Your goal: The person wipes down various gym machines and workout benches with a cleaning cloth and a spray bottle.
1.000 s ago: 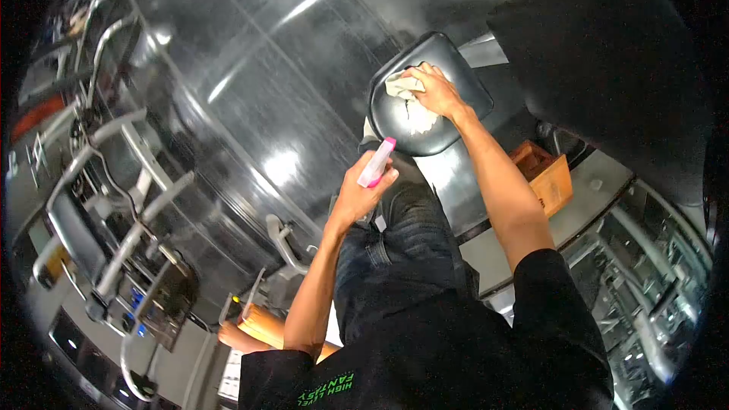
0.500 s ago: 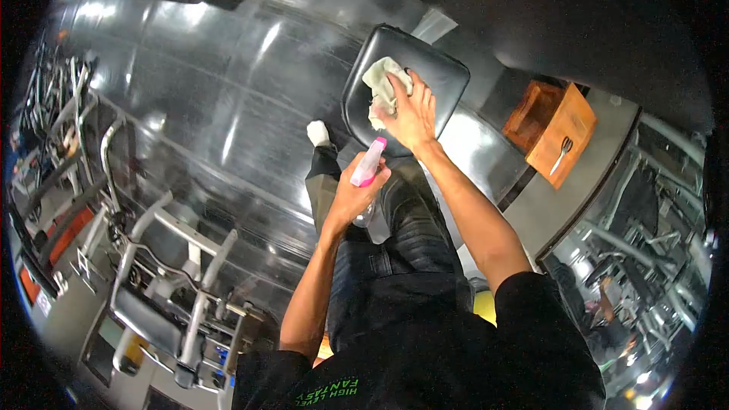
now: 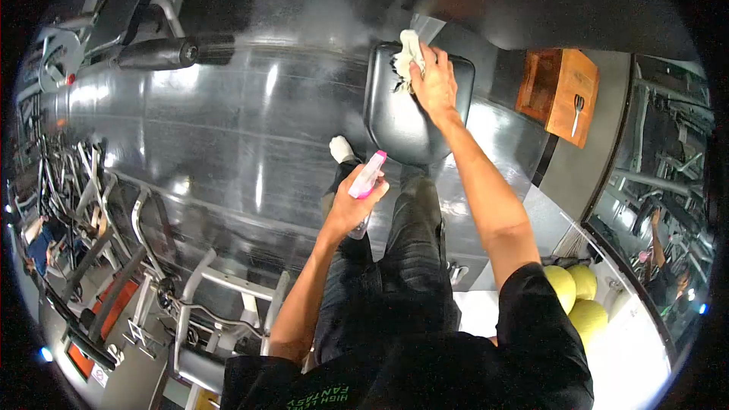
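Observation:
A black padded seat (image 3: 406,125) is in front of me, glossy where light falls on it. Bunched under the fingers of my right hand (image 3: 438,91) is a pale cloth (image 3: 411,53), pressed near the far edge of the pad. My left hand (image 3: 353,201) is wrapped around a spray bottle (image 3: 368,175) with a white and pink trigger head, held above my legs short of the seat. Most of the bottle's body is hidden by the hand.
Right of the seat is a wooden box (image 3: 575,80) with a dark-headed, light-handled utensil (image 3: 578,115) on it. Yellow balls (image 3: 560,287) sit at lower right beside a mirror (image 3: 661,205). Metal gym machines (image 3: 228,285) line the left, and a black roller pad (image 3: 156,53) is at upper left.
My right hand has pushed the cloth toward the seat's far edge. The left hand still holds the spray bottle. The view has turned, bringing the yellow balls into clearer sight.

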Motion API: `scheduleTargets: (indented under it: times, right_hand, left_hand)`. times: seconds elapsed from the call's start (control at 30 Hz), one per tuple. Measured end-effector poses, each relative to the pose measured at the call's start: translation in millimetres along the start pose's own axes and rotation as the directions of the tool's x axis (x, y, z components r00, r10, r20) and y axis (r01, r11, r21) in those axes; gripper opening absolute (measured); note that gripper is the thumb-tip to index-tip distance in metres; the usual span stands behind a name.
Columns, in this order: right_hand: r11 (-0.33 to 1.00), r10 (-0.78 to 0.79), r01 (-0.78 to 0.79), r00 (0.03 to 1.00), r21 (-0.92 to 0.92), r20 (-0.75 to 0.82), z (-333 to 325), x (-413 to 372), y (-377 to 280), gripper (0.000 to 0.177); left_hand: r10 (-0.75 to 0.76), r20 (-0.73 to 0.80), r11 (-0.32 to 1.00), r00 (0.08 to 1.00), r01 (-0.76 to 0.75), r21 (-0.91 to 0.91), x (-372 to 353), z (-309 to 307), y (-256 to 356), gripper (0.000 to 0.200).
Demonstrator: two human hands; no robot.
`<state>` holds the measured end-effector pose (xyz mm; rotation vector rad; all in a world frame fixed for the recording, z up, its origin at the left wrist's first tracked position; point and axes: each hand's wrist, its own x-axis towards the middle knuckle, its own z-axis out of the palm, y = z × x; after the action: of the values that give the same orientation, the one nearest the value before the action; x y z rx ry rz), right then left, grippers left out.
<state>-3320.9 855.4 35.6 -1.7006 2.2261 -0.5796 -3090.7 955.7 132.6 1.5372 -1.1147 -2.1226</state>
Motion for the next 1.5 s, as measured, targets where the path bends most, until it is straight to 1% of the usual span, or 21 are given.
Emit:
scheduleTargets:
  times: [0.03,0.17,0.2,0.27,0.3,0.37,0.47,0.5,0.6,0.7,0.77,0.87,0.93,0.97,1.0,1.03,1.1,1.23,1.4,1.47,1.5]
  right_hand:
    - [0.993,0.115,-0.115,0.993,-0.027,-0.012,6,-4,-9,0.05]
    - [0.998,-0.052,0.058,0.958,-0.013,0.28,6,-58,-40,0.048]
    - [0.999,-0.042,0.05,0.961,-0.021,0.272,4,-64,-41,0.048]
    - [0.97,-0.226,0.243,0.854,0.024,0.47,-2,-69,-38,0.046]
    - [0.97,-0.22,0.241,0.857,0.015,0.465,-11,-57,-40,0.046]
    - [0.971,-0.215,0.228,0.711,0.07,0.67,-27,-19,-38,0.044]
    - [0.996,-0.057,0.041,0.973,0.074,0.226,-24,17,-33,0.04]
    - [0.999,0.043,-0.044,0.999,0.029,0.028,-17,20,-33,0.041]
    - [0.967,0.226,-0.23,0.973,-0.105,-0.05,12,-11,-39,0.044]
    - [0.984,0.176,-0.176,0.983,-0.009,0.05,20,-68,-49,0.042]
    - [0.983,0.161,-0.181,0.937,0.036,0.311,7,-104,-56,0.047]
    - [0.978,0.173,-0.206,0.875,0.024,0.453,-14,-117,-59,0.046]
    - [0.92,0.265,-0.385,0.743,0.068,0.614,-26,-92,-52,0.044]
    - [0.93,0.215,-0.316,0.883,0.188,0.418,-27,-83,-46,0.042]
    - [0.925,0.23,-0.293,0.939,0.24,0.257,-24,-70,-37,0.042]
    - [0.888,0.36,-0.39,0.919,0.245,0.16,-23,-54,-33,0.042]
    - [0.91,0.379,-0.34,0.914,0.239,-0.145,-18,-33,-29,0.034]
    - [0.937,0.349,-0.346,0.933,0.039,-0.092,6,-65,-36,0.04]
    - [0.913,0.365,-0.389,0.914,0.123,0.178,1,-155,-58,0.045]
    - [0.863,0.379,-0.47,0.845,0.185,0.378,-6,-171,-56,0.042]
    - [0.864,0.377,-0.466,0.849,0.191,0.37,-9,-168,-51,0.042]
  left_hand:
    - [0.005,0.005,1.0,1.0,-0.005,0.008,-2,-8,0,0.021]
    - [0.035,0.04,0.997,0.999,-0.038,0.061,-3,-33,-4,0.021]
    - [0.048,0.042,0.994,0.998,-0.051,0.094,-3,-39,-3,0.022]
    - [0.065,0.054,0.99,0.996,-0.072,0.124,-4,-49,0,0.023]
    - [0.056,0.061,0.994,0.997,-0.061,0.093,-4,-53,2,0.023]
    - [0.046,0.077,0.996,0.996,-0.051,0.067,-1,-62,3,0.024]
    - [0.052,0.093,0.998,0.994,-0.056,0.037,5,-72,1,0.022]
    - [0.047,0.096,0.998,0.994,-0.051,0.041,5,-75,3,0.022]
    - [-0.02,0.085,0.998,0.996,0.014,0.065,4,-82,7,0.019]
    - [-0.016,0.09,0.998,0.996,0.01,0.061,7,-88,7,0.02]
    - [-0.032,0.125,0.995,0.992,0.019,0.102,9,-93,5,0.025]
    - [0.023,0.152,0.995,0.988,-0.038,0.095,12,-92,8,0.022]
    - [0.018,0.18,0.991,0.984,-0.041,0.126,13,-92,11,0.022]
    - [0.021,0.196,0.988,0.98,-0.05,0.148,13,-90,11,0.021]
    - [0.025,0.193,0.985,0.981,-0.057,0.162,14,-89,9,0.021]
    - [0.019,0.197,0.984,0.98,-0.054,0.172,14,-86,8,0.021]
    - [-0.004,0.186,0.981,0.982,-0.033,0.193,12,-82,6,0.021]
    - [-0.013,0.199,0.967,0.98,-0.038,0.252,8,-71,1,0.021]
    - [-0.007,0.204,0.975,0.979,-0.038,0.218,-1,-62,-11,0.02]
    - [-0.001,0.211,0.98,0.978,-0.042,0.196,-10,-60,-8,0.023]
    - [0.001,0.215,0.983,0.977,-0.04,0.177,-13,-60,-7,0.026]
